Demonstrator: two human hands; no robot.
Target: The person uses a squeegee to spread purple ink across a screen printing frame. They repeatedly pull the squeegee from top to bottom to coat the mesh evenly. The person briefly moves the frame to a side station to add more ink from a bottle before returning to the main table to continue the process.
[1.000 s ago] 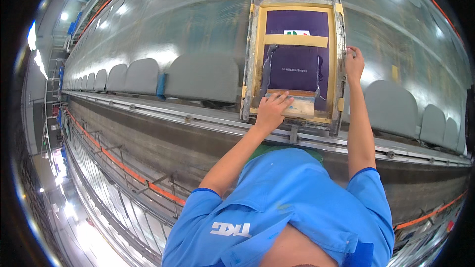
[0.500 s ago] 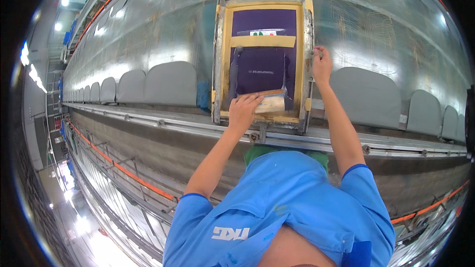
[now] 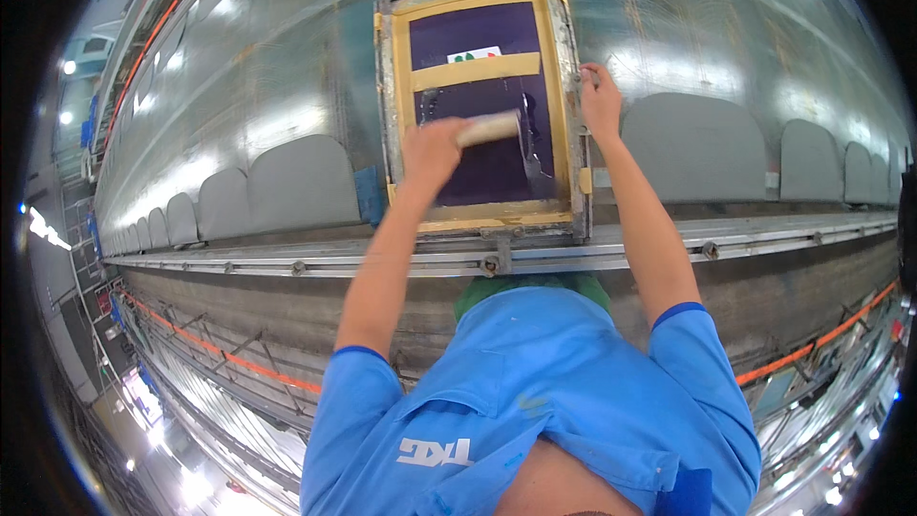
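Observation:
A printing screen with a weathered metal frame (image 3: 575, 191) lies in front of me; inside its yellow-taped border is dark purple mesh (image 3: 473, 33), with a tape strip (image 3: 476, 72) across it and a small white patch with green and red marks above the strip. My left hand (image 3: 432, 151) is closed on a pale wooden squeegee (image 3: 485, 130) over the mesh, slightly blurred by motion, with dark smears of ink near the blade. My right hand (image 3: 600, 100) has its fingers curled on the frame's right side, at a small fitting there.
A long shiny table (image 3: 287, 57) runs left to right, with rows of grey cut panels (image 3: 693, 148) on both sides of the screen. A blue block sits left of the frame. A metal rail (image 3: 630, 253) follows the near edge; orange strips and racks run below.
My left hand has swept the squeegee from the screen's near end up toward its middle. My right hand stays at the frame's side. The whole view has shifted a little.

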